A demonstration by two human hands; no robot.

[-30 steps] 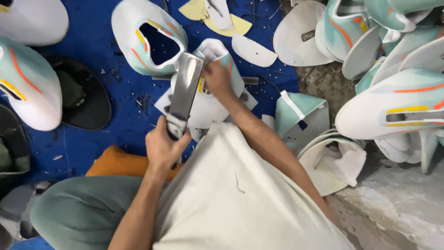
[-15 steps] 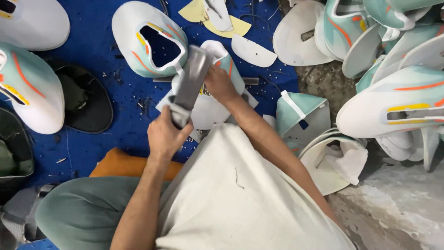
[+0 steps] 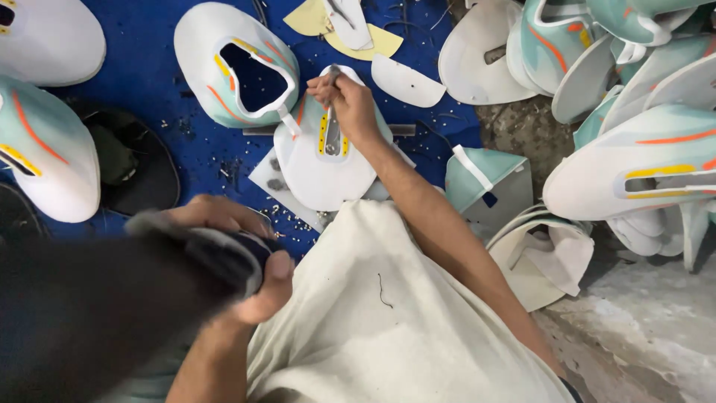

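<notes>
Two hands work apart: the right hand (image 3: 349,101) pinches its fingers (image 3: 326,83) together at the far tip of a white shoe upper (image 3: 322,168), whose long axis runs away from the person. The left hand (image 3: 246,261), nearer the body, clamps a blurred dark tool (image 3: 112,298).

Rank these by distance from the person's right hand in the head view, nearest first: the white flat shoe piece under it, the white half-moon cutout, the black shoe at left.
From the right hand:
1. White flat shoe piece, directly beneath, touched.
2. White half-moon cutout, just to its right on the blue mat.
3. Black shoe, far left.
</notes>
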